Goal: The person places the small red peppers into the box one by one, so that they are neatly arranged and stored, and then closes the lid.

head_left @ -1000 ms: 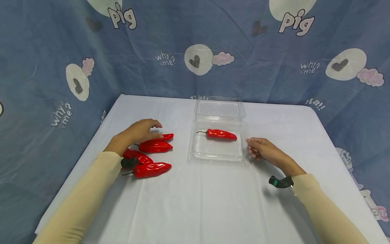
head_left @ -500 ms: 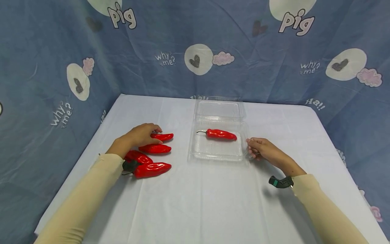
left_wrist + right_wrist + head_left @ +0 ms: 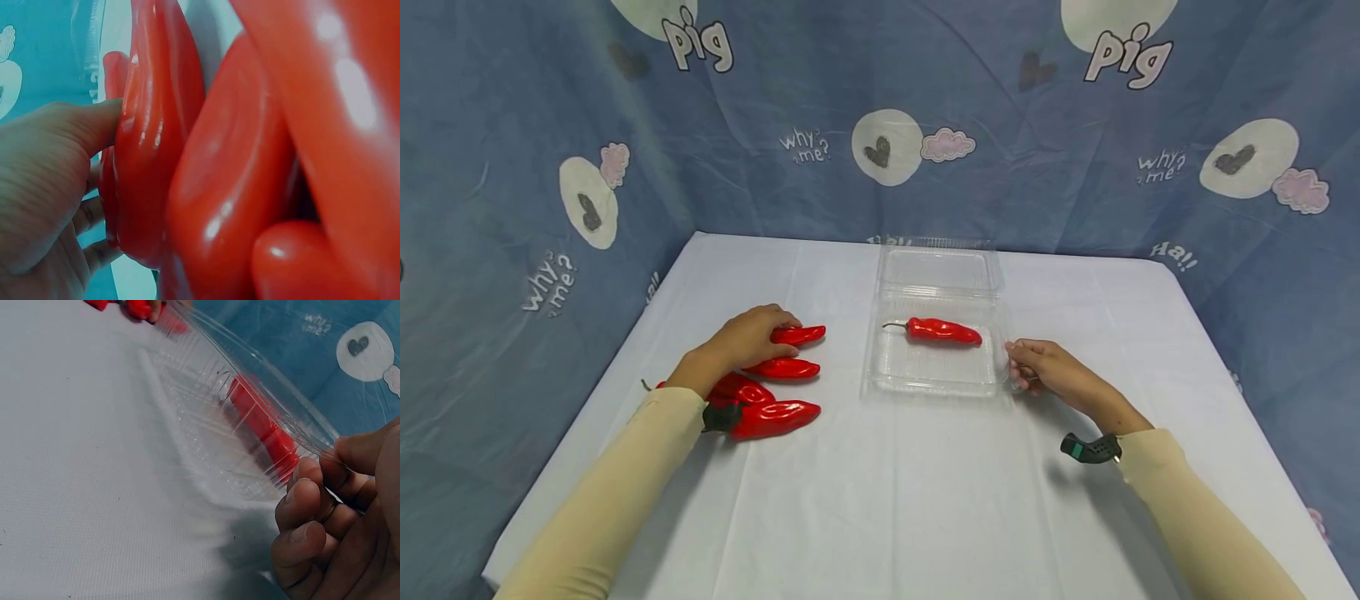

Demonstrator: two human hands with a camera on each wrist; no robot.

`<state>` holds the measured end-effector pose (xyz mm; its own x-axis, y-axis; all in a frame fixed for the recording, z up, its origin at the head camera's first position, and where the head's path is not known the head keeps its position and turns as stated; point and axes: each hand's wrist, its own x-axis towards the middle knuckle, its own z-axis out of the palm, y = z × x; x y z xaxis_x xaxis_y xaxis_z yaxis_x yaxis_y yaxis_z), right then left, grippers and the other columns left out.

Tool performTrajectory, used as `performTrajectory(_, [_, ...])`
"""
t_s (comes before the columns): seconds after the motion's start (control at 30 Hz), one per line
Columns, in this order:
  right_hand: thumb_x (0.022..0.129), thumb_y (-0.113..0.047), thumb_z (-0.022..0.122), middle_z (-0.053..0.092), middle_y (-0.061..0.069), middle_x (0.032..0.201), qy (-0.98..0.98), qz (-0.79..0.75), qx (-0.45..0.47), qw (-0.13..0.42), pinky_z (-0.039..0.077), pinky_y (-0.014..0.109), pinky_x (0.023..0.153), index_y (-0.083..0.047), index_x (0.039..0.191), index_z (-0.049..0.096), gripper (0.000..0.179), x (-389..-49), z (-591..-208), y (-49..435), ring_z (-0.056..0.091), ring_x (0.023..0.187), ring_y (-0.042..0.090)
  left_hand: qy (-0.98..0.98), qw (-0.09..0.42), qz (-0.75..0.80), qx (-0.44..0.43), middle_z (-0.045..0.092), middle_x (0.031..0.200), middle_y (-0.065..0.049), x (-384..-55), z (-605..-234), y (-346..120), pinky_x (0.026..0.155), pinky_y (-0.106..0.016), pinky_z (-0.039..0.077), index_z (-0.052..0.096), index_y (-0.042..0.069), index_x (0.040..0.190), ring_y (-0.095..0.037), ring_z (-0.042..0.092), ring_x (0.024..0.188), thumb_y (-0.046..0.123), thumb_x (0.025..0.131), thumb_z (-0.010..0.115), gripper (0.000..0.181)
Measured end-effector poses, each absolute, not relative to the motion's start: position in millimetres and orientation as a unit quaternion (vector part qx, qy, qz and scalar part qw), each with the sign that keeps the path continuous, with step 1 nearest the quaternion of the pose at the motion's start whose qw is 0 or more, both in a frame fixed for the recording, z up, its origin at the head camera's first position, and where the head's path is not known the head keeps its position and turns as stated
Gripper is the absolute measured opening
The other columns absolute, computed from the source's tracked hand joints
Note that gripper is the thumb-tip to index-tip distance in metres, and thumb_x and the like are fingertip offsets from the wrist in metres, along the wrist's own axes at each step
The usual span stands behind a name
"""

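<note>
My left hand (image 3: 748,337) is at the pile of red chili peppers on the left of the table. Its thumb and fingers grip the farthest pepper (image 3: 803,335), the thumb lying between it and a second pepper (image 3: 790,368). In the left wrist view that second pepper (image 3: 153,131) hides the thumb tip and most of the gripped pepper (image 3: 109,200). My right hand (image 3: 1045,367) pinches the right rim of an open clear plastic container (image 3: 925,367). One red pepper (image 3: 943,331) lies inside it, stem to the left; the right wrist view shows this pepper (image 3: 253,409) through the wall.
Nearer than the left hand lie more red peppers (image 3: 775,419), partly under the wrist and a dark wrist strap (image 3: 721,417). The container's lid (image 3: 940,268) lies folded back on the white tablecloth (image 3: 887,500). A blue patterned cloth (image 3: 737,192) hangs behind the table.
My left hand has lowered onto the farthest pepper, thumb and fingers closing around it. The second pepper has shifted slightly left and nearer. The right hand stays on the rim.
</note>
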<state>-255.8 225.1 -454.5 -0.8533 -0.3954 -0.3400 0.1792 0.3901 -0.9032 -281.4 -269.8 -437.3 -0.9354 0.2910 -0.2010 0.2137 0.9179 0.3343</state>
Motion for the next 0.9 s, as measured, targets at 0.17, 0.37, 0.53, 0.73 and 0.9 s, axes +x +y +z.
performTrajectory(0.17, [0.108, -0.037, 0.045, 0.053, 0.003, 0.075, 0.79, -0.549, -0.068, 0.265, 0.041, 0.028, 0.058, -0.003, 0.09, 0.051, 0.039, -255.6, -452.9, 223.9, 0.05, 0.065, 0.014, 0.972, 0.117, 0.158, 0.132, 0.059, 0.132, -0.012, -280.1, -436.7, -271.6, 0.103, -0.056, 0.047, 0.064, 0.017, 0.135, -0.031, 0.054, 0.12, 0.032, 0.085, 0.082, 0.055])
performTrajectory(0.37, [0.109, -0.034, 0.043, 0.053, 0.003, 0.076, 0.79, -0.549, -0.068, 0.266, 0.042, 0.028, 0.058, -0.003, 0.092, 0.05, 0.037, -255.3, -451.5, 223.2, 0.051, 0.066, 0.014, 0.972, 0.117, 0.16, 0.128, 0.057, 0.136, -0.014, -277.2, -434.6, -273.1, 0.105, -0.06, 0.044, 0.063, 0.017, 0.135, -0.034, 0.051, 0.126, 0.032, 0.086, 0.081, 0.055])
performTrajectory(0.53, [0.108, -0.039, 0.045, 0.053, 0.003, 0.077, 0.792, -0.546, -0.073, 0.265, 0.042, 0.028, 0.058, -0.003, 0.093, 0.05, 0.04, -255.0, -451.9, 223.6, 0.05, 0.066, 0.014, 0.972, 0.114, 0.166, 0.118, 0.058, 0.134, -0.014, -275.7, -432.7, -273.0, 0.103, -0.06, 0.046, 0.064, 0.018, 0.134, -0.034, 0.052, 0.124, 0.033, 0.084, 0.083, 0.056])
performTrajectory(0.73, [0.107, -0.042, 0.047, 0.053, 0.003, 0.077, 0.792, -0.546, -0.071, 0.264, 0.042, 0.028, 0.058, -0.003, 0.093, 0.051, 0.042, -254.9, -452.1, 223.8, 0.05, 0.066, 0.013, 0.973, 0.113, 0.167, 0.114, 0.059, 0.133, -0.012, -275.0, -433.7, -274.2, 0.101, -0.058, 0.048, 0.064, 0.019, 0.134, -0.032, 0.052, 0.123, 0.034, 0.083, 0.084, 0.057])
performTrajectory(0.9, [0.107, -0.042, 0.047, 0.053, 0.003, 0.077, 0.791, -0.547, -0.065, 0.265, 0.042, 0.028, 0.058, -0.003, 0.093, 0.051, 0.042, -254.8, -452.2, 223.7, 0.051, 0.066, 0.013, 0.973, 0.11, 0.169, 0.115, 0.057, 0.135, -0.012, -273.0, -433.0, -273.8, 0.1, -0.059, 0.049, 0.063, 0.02, 0.134, -0.033, 0.051, 0.125, 0.034, 0.083, 0.084, 0.058])
